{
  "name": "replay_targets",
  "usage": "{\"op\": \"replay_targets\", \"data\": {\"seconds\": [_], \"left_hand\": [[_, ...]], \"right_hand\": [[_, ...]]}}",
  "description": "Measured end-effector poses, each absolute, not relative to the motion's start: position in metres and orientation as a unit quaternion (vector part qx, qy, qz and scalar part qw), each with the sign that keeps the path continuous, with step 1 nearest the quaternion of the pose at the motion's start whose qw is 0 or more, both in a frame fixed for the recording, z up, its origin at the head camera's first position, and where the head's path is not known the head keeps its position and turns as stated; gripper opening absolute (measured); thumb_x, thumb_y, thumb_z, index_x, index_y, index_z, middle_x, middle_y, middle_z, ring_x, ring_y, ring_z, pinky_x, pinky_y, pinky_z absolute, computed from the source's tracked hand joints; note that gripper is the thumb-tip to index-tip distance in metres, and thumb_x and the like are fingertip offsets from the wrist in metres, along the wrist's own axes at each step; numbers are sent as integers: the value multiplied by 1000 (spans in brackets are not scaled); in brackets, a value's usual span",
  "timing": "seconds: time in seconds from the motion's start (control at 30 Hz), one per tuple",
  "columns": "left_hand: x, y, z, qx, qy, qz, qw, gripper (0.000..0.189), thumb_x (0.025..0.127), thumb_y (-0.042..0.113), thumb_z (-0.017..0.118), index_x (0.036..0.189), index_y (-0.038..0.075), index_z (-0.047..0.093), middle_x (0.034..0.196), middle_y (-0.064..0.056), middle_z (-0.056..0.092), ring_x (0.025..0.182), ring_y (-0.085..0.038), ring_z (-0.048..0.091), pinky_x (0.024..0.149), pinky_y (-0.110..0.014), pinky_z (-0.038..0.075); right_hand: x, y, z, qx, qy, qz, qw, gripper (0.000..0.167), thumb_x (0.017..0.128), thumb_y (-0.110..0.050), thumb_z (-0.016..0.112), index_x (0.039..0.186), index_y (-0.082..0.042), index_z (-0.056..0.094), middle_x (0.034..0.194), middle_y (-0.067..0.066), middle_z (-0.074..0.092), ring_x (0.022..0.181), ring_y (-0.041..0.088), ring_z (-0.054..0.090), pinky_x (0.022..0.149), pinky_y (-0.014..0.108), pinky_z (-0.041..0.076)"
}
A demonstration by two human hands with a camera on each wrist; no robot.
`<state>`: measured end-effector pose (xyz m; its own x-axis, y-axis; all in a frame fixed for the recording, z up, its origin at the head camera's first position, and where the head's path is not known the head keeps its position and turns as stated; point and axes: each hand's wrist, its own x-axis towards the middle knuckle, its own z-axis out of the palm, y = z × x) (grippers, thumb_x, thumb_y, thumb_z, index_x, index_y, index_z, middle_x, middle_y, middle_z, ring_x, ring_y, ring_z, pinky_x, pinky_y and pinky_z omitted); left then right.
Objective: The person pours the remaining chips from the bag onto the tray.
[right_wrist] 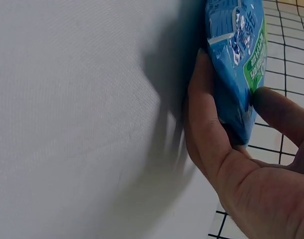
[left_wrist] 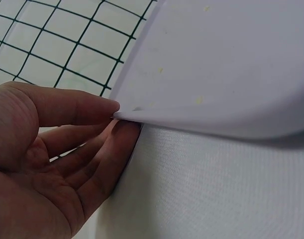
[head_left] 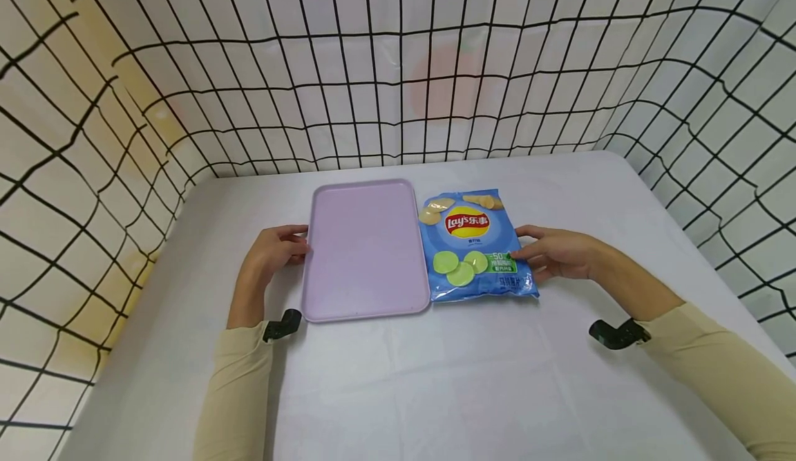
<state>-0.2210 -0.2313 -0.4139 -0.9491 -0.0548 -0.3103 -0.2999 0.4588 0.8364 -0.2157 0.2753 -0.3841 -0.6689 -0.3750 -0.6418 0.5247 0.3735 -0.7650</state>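
Observation:
A flat lilac tray lies on the white table. My left hand pinches the tray's left edge; the left wrist view shows the thumb on the rim and the other fingers beneath it. Right beside the tray is a blue bag of Lay's potato chips, its printed front with lime slices facing up. At the bag's right edge, my right hand grips it. In the right wrist view the thumb presses on the front of the chip bag, with fingers curled under it.
Black wire mesh walls in the white table at the back and both sides, with pale sheeting behind it. A dark wrist camera mount sits at each cuff of the beige sleeves.

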Motion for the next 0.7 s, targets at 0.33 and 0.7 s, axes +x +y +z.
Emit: {"op": "replay_targets", "data": {"seconds": [0.33,0.7], "left_hand": [[-220,-232,-412,-108,853,497,119,52,95,8,67,146,7,55,121,-15,63,82,-9,65,73,-18,54],[-220,-231,-413,-106,850,501,120,52,95,8,66,145,7,55,121,-15,62,83,-9,64,73,-18,54]], "right_hand": [[-210,273,-384,56,699,-575,422,90,101,-21,62,164,-26,-3,129,19,56,108,33,68,94,49,56],[-206,273,-390,50,739,-565,364,73,101,-17,61,159,-11,18,121,13,61,102,27,68,92,45,58]]}}
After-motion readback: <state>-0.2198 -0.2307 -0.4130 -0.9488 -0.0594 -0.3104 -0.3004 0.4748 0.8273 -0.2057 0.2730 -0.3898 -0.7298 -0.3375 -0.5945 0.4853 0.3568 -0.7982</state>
